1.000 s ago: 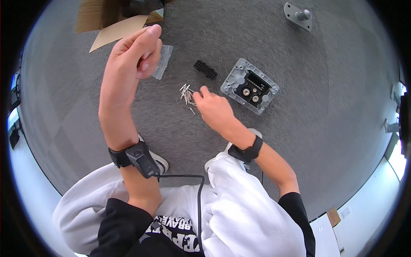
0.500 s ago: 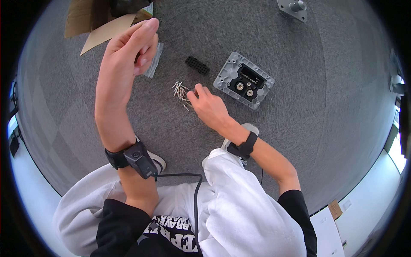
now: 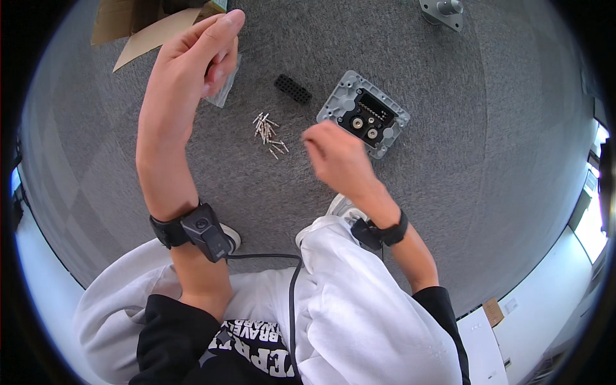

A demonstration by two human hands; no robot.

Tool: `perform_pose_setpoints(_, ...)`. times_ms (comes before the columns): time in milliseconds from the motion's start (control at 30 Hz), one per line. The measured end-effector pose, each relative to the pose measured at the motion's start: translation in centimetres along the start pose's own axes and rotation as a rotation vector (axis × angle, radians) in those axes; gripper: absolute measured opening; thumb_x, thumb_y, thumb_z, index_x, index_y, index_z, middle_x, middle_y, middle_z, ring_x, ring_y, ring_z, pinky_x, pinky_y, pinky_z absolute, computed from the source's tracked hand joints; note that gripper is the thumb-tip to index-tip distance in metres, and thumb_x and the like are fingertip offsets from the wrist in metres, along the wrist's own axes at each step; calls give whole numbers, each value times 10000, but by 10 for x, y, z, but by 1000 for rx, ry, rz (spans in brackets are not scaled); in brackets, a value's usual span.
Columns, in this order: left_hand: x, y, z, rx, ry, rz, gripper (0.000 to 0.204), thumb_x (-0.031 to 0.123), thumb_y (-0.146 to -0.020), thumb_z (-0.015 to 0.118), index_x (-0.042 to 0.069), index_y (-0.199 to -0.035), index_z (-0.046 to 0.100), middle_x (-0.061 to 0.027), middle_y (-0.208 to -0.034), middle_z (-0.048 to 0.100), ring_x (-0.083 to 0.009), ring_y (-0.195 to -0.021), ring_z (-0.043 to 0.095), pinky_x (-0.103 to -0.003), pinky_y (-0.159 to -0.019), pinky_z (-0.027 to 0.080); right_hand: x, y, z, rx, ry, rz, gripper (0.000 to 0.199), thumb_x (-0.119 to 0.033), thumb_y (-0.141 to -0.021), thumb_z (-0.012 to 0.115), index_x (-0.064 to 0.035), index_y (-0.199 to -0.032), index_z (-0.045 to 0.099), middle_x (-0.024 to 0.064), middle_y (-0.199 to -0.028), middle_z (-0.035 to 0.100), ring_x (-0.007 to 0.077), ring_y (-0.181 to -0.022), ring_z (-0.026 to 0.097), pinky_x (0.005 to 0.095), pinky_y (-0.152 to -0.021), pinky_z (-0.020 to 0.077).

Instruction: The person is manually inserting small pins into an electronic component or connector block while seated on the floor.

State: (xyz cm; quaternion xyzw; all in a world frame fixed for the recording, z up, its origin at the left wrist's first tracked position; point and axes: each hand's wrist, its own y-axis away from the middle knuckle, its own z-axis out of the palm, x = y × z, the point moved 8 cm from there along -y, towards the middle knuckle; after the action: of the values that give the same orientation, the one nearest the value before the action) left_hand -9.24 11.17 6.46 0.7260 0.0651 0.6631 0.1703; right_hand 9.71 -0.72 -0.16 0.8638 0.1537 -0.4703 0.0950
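My left hand (image 3: 196, 51) is raised at the upper left, its fingers curled closed; whatever lies inside them is hidden. Closed too, with fingertips pressed together, my right hand (image 3: 340, 154) hovers just in front of the grey housing. It is slightly blurred, and anything in its pinch is too small to make out. Left of it, a loose pile of small metal pins (image 3: 264, 130) lies on the carpet. The rectangular grey metal housing (image 3: 333, 102) holds a black insert (image 3: 375, 112) with round metal contacts and a row of pins. A black perforated block (image 3: 293, 88) lies between pile and housing.
An open cardboard box (image 3: 154, 42) stands at the far left, a clear plastic bag (image 3: 226, 90) beside my left hand. A grey metal flange part (image 3: 443, 11) sits at the far right. A black cable (image 3: 269, 256) runs from my left wrist device across my lap.
My right hand has lifted away from the pin pile and moved right, toward the housing. My left hand stays closed and has shifted slightly up.
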Motion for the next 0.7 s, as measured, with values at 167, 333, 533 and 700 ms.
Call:
perform_pose_setpoints(167, -4, 1, -3, -29, 22, -25, 445, 360, -1088, 514, 148, -712, 405, 71, -609, 352, -16, -512, 262, -228, -488, 205, 32, 15, -82, 251, -82, 346, 103, 18, -882, 701, 9, -985, 708, 135, -916, 722, 260, -837, 744, 339, -701, 582)
perform_pose_setpoints(333, -4, 0, 4, 7, 0, -20, 452, 372, -1086, 518, 153, -706, 408, 71, -598, 349, -15, -508, 263, -220, -487, 212, 60, 24, -113, 312, 142, 379, 81, 19, -882, 702, 6, -961, 713, 118, -898, 702, 234, -784, 710, 350, -689, 561)
perform_pose_setpoints(533, -2, 1, 5, -27, -14, -8, 449, 375, -1083, 524, 159, -709, 400, 70, -598, 359, -14, -506, 269, -222, -487, 205, 60, 20, -101, 274, 448, 246, 67, 12, -842, 736, -2, -901, 707, 95, -921, 609, 271, -859, 630, 383, -745, 524)
perform_pose_setpoints(700, -15, -2, 0, -27, 21, -51, 439, 375, -1076, 536, 151, -716, 422, 77, -614, 372, -7, -512, 284, -220, -486, 205, 59, 19, -102, 295, 530, 201, 78, 12, -823, 750, 1, -880, 698, 94, -919, 595, 280, -867, 621, 388, -749, 521)
